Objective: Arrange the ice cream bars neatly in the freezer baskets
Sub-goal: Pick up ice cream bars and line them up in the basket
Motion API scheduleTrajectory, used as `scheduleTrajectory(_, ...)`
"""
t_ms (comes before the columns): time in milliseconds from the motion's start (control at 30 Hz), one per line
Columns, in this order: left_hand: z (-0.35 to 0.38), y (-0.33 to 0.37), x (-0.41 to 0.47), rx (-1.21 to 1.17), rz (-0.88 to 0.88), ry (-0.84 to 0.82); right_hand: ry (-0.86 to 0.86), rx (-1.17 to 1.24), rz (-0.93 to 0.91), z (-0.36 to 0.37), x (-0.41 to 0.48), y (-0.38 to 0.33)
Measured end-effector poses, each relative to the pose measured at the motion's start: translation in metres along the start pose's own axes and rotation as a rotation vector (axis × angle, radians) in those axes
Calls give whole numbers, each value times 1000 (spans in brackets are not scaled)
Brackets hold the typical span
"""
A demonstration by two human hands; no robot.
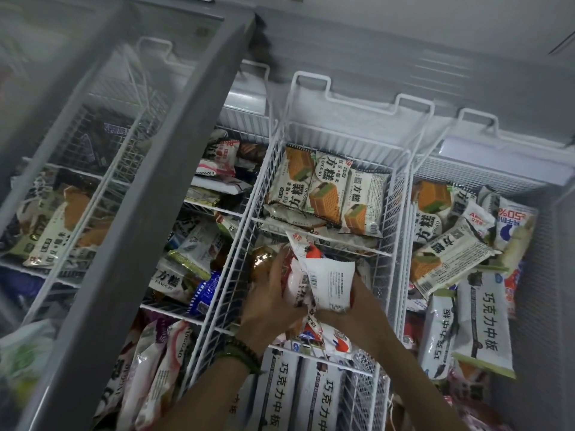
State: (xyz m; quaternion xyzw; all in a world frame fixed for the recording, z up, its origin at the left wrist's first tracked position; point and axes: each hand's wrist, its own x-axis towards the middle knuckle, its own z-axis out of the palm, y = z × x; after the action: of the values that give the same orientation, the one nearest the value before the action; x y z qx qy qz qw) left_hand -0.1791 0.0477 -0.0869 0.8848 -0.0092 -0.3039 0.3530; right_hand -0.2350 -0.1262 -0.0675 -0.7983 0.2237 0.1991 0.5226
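Observation:
Both hands reach into the middle section of the centre white wire basket (pixel 393 213). My left hand (pixel 273 293) and my right hand (pixel 357 309) together clasp a bunch of white and red ice cream bars (pixel 326 281), held upright between the palms. A white wrapper with a barcode faces me. More red and white bars (pixel 337 339) lie under the hands. The far section holds flat square wafer bars (pixel 326 191). The near section holds long white chocolate bars (pixel 311 396).
The grey sliding lid frame (pixel 149 194) crosses the left side, with frosted glass over the left baskets. A jumbled left basket (pixel 202 231) and a messy right basket (pixel 460 275) flank the centre one. The freezer's grey rim (pixel 435 73) runs along the back.

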Motion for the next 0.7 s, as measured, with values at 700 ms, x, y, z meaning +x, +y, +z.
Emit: scheduleTrajectory(700,-124,109,82,-220,396,100,-75,64,-63,-19,-16,1)
